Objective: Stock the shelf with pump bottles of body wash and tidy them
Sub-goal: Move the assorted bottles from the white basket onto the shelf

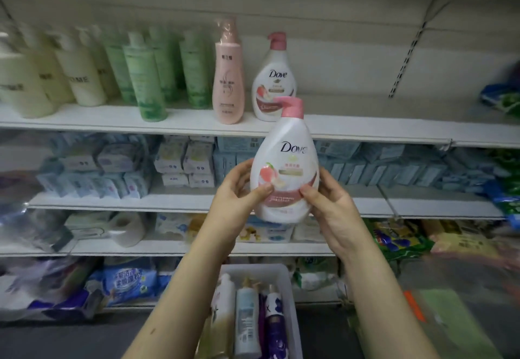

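White pink-capped bottle [285, 139] stands upright before the shelf [112, 122]; your left hand [239, 190] and right hand [329, 204] clasp its sides, thumbs on the label.

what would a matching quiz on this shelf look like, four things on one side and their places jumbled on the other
Things:
1. held Dove bottle
2. tall pink bottle
3. toilet roll
4. white bin

Places:
A. on the third shelf down, towards the left
B. at the bottom edge of the view
C. gripped by the left hand and right hand
D. on the top shelf, just left of the shelved Dove bottle

Pairs: 1-C, 2-D, 3-A, 4-B
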The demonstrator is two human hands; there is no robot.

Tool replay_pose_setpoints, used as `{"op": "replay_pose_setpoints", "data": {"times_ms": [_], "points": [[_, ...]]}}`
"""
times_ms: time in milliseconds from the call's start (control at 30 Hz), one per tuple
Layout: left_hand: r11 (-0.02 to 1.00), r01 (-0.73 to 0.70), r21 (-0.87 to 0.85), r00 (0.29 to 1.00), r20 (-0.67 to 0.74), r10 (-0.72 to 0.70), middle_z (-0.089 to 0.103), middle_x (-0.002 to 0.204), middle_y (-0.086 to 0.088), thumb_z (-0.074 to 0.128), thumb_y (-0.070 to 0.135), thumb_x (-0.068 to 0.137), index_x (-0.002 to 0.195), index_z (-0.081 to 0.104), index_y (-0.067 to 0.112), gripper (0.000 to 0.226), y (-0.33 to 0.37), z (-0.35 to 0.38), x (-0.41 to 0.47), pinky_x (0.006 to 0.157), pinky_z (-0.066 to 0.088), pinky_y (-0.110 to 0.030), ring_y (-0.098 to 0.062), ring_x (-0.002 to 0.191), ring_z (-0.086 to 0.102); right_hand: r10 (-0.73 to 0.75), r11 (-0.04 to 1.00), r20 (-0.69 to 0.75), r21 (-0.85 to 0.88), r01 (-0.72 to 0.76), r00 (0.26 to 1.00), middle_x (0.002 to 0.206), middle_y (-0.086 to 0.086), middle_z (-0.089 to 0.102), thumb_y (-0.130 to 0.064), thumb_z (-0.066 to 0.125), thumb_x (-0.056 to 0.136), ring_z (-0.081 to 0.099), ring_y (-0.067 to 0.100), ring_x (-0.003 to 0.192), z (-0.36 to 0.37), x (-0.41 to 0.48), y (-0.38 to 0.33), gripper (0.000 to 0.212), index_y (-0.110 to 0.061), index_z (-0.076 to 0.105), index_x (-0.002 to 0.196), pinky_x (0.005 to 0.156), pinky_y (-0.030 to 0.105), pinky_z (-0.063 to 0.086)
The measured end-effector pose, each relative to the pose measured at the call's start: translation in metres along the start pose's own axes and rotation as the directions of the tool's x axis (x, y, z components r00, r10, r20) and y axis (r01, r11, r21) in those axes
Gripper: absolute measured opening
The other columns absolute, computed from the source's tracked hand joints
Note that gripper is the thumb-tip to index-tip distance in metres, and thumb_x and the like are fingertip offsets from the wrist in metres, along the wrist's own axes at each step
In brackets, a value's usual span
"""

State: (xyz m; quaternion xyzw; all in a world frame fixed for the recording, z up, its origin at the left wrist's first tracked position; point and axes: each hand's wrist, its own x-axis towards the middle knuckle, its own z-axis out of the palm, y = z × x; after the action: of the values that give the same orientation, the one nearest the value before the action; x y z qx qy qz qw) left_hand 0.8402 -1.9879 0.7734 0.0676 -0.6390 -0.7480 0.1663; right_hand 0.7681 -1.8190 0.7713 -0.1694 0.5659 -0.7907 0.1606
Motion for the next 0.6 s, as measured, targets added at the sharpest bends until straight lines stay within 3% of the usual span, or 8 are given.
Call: {"op": "replay_pose_setpoints", "data": {"times_ms": [167,400,500,600], "points": [[0.992,-0.107,0.060,0.993,0.064,0.103,0.066,0.123,0.004,0.069,0.009,0.087,0.133,0.051,0.021,0.051,0.021,-0.008,0.019,0.087,0.054,-0.021,-0.007,0.112,0.063,-0.123,0.991,0.030,-0.051,0.124,0.992,0.128,0.002,0.066,-0.019,0.076,0.072,0.060,0.019,0.121,0.012,0.018,-0.017,0.070,-0.018,0.052,0.138,0.095,0.031,0.053],[0.974,-0.199,0.110,0.979,0.058,0.194,0.060,0.134,0.010,0.065,0.013,0.091,0.141,0.046,0.033,0.057,0.019,-0.006,0.063,0.106,0.046,-0.039,-0.009,0.126,0.054,-0.237,0.954,0.110,-0.160,0.252,0.965,0.134,-0.001,0.061,-0.007,0.068,0.082,0.057,0.014,0.125,0.013,0.065,-0.025,0.069,-0.020,0.042,0.145,0.094,0.026,0.051],[0.962,-0.224,0.158,0.975,0.039,0.220,0.053,0.141,0.013,0.063,0.020,0.091,0.143,0.041,0.042,0.060,0.022,-0.002,0.085,0.110,0.041,-0.046,-0.011,0.132,0.048,-0.257,0.926,0.138,-0.248,0.284,0.957,0.134,-0.005,0.060,-0.007,0.068,0.088,0.055,0.013,0.126,0.010,0.092,-0.027,0.063,-0.032,0.045,0.141,0.096,0.030,0.052],[0.939,-0.277,0.205,0.961,0.050,0.273,0.053,0.140,0.011,0.060,0.021,0.093,0.144,0.039,0.038,0.058,0.025,0.003,0.106,0.109,0.042,-0.045,-0.012,0.130,0.049,-0.274,0.903,0.148,-0.299,0.307,0.950,0.131,-0.011,0.061,-0.013,0.068,0.089,0.057,0.008,0.122,0.007,0.119,-0.029,0.058,-0.042,0.047,0.135,0.094,0.027,0.052]]}}
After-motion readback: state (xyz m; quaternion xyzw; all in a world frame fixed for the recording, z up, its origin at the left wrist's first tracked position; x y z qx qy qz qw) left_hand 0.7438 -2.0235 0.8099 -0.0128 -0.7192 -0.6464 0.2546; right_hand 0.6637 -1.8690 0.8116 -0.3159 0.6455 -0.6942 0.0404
